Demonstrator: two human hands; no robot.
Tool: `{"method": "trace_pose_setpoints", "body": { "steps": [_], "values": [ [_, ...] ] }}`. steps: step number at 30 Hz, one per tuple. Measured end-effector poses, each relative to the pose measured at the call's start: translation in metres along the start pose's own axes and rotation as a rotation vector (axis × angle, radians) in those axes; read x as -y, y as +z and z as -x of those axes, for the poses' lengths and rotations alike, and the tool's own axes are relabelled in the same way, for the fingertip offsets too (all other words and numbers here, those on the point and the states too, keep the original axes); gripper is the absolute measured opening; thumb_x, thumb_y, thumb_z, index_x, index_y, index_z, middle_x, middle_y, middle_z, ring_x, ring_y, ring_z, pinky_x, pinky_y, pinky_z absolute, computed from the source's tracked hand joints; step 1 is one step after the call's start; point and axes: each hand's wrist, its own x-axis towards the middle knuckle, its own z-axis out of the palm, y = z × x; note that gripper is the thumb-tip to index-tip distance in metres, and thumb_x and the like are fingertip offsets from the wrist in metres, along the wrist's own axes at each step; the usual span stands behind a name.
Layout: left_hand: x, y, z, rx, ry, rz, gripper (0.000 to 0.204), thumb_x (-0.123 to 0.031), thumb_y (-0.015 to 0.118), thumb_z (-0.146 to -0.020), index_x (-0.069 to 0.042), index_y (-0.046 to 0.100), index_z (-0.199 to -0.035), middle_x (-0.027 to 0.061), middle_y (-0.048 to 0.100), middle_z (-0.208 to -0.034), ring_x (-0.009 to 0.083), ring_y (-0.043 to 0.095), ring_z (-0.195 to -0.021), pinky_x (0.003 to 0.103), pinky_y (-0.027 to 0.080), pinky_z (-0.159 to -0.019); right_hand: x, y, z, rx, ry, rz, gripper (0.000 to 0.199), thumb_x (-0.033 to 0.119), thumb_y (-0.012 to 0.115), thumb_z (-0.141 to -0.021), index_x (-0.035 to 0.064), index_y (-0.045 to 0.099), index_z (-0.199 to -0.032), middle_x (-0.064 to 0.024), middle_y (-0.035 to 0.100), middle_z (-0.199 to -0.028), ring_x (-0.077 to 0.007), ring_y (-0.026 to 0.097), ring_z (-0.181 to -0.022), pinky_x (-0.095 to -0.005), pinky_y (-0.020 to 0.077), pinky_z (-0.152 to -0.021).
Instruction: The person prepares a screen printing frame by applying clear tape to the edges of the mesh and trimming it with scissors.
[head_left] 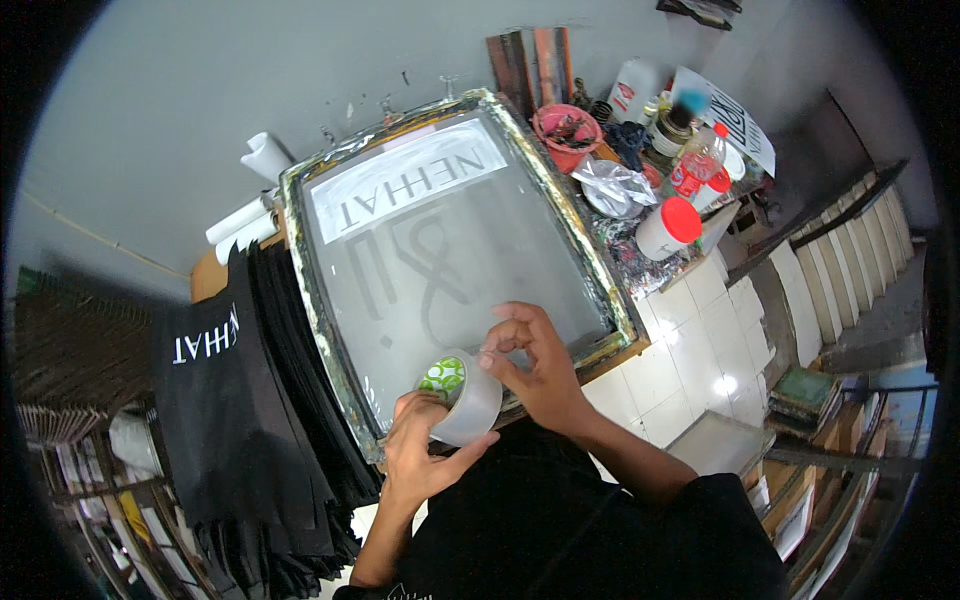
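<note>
My left hand (415,450) grips a wide roll of clear packing tape (474,408), fingers at its core and thumb along its outer side. The core has a green and white pattern. My right hand (535,370) is at the roll's upper right edge, thumb and index finger pinched together; whether a tape end is between them is too small to tell. Beneath both hands lies a framed printing screen (490,245), its wooden rim crusted with paint. Grey mesh carries faint curved shapes, and a white lettered strip (405,180) covers its far part.
Black lettered fabric pieces (240,400) hang in a thick stack at the left. White rolls (240,222) lie behind them. To the right, a pink bucket (567,138), a red-lidded tub (668,230) and a plastic bottle (700,160) crowd a paint-stained surface. White tiles (690,340) cover the floor.
</note>
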Motion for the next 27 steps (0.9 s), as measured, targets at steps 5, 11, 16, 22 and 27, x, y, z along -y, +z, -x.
{"method": "trace_pose_setpoints", "body": {
  "steps": [5,11,16,22,27],
  "values": [
    [0.004,0.006,-0.018,0.072,0.108,-0.021,0.049,-0.019,0.097,-0.064,0.000,0.063,-0.092,0.0156,0.069,-0.086,0.0332,0.067,-0.083,0.045,0.050,-0.089,0.010,-0.027,-0.013,0.085,0.285,-0.312,0.063,0.001,0.072,-0.091,0.0032,0.036,-0.143,-0.0052,0.063,-0.100,-0.0105,0.062,-0.095,-0.0275,0.0508,-0.088],
    [0.004,0.015,-0.037,0.077,0.167,0.001,0.047,-0.019,0.097,-0.064,-0.001,0.063,-0.091,0.0141,0.068,-0.084,0.0314,0.067,-0.080,0.046,0.050,-0.090,0.006,-0.044,-0.025,0.095,0.427,-0.400,0.050,0.005,0.073,-0.092,0.0011,0.052,-0.137,-0.0089,0.067,-0.113,-0.0117,0.064,-0.104,-0.0287,0.0525,-0.092],
    [0.005,0.027,-0.047,0.084,0.121,0.018,0.044,-0.019,0.096,-0.066,-0.003,0.063,-0.090,0.0135,0.069,-0.081,0.0292,0.067,-0.078,0.042,0.050,-0.087,-0.007,-0.056,-0.031,0.128,0.335,-0.220,0.018,0.011,0.072,-0.094,0.0005,0.073,-0.109,-0.0063,0.071,-0.107,-0.0118,0.066,-0.100,-0.0290,0.0536,-0.089],
    [0.003,0.027,-0.077,0.286,-0.437,0.295,0.032,-0.019,0.088,-0.077,-0.002,0.063,-0.090,0.0084,0.070,-0.080,0.0140,0.065,-0.074,0.031,0.051,-0.072,-0.023,-0.073,-0.044,0.087,0.432,-0.037,0.016,0.014,0.071,-0.095,0.0020,0.075,-0.105,-0.0011,0.070,-0.086,-0.0092,0.061,-0.075,-0.0261,0.0510,-0.069],
    [0.047,0.013,-0.138,0.507,-0.477,0.281,0.022,-0.022,0.075,-0.090,-0.002,0.066,-0.090,0.0030,0.067,-0.076,0.0094,0.060,-0.072,0.028,0.046,-0.065,-0.038,-0.168,-0.089,-0.097,0.436,0.192,0.015,0.012,0.071,-0.092,0.0024,0.076,-0.102,0.0009,0.067,-0.078,-0.0088,0.055,-0.061,-0.0259,0.0456,-0.058]
  ]
}}
